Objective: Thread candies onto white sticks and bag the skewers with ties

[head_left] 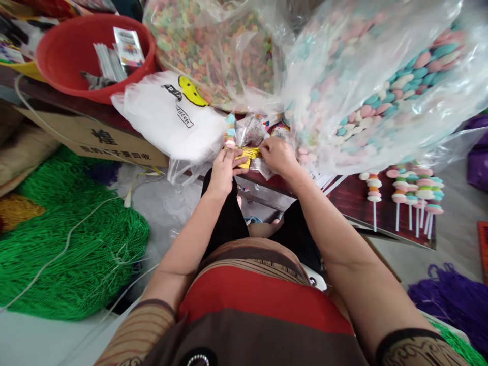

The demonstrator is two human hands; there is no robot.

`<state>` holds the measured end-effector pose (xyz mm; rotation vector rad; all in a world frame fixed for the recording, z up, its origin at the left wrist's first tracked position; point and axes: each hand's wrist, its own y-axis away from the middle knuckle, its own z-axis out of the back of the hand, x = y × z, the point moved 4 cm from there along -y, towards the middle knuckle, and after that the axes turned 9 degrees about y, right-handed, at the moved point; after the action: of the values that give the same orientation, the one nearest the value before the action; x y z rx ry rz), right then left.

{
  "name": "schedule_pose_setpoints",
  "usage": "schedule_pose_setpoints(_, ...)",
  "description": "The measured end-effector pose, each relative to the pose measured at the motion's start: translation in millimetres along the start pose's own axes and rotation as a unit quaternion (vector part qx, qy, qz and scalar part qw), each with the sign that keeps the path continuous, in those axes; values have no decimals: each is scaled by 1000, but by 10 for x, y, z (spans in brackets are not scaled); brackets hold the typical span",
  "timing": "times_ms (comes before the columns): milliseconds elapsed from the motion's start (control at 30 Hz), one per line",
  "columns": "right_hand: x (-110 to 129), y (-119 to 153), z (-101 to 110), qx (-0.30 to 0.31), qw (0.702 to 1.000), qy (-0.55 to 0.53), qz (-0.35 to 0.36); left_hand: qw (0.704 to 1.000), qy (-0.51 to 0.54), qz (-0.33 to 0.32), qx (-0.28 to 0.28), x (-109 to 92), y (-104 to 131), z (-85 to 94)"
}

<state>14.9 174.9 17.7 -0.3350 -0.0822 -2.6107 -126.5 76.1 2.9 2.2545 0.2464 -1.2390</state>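
My left hand (222,172) is closed around the lower end of a marshmallow skewer (230,129), whose blue, orange and pink pieces rise above the thumb. Some of its fingers reach over a bunch of yellow twist ties (249,152). At the right end of that bunch, my right hand (280,156) pinches with thumb and forefinger on the ties; how many it grips is hidden. Just behind the hands lie small clear packets (252,130). To the left is a white plastic bag (168,119) with a yellow smiling print.
Large clear bags of gummy rings (224,56) and marshmallows (404,81) fill the table's back. A red basin (68,76) stands at left. Finished marshmallow skewers (374,187) lie on the dark table (343,201) at right. Green netting (76,244) and a carton (95,140) are at left.
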Motion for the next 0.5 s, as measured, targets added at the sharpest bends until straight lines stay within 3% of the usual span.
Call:
schedule_pose_setpoints(167,-56,24,-5,9,1000,11,22,1000,-27,-1,3,-15,8,-11)
schedule_pose_setpoints(500,-214,15,-9,-24,999,-44,-15,1000,-7,-14,-24,-93,-73,34)
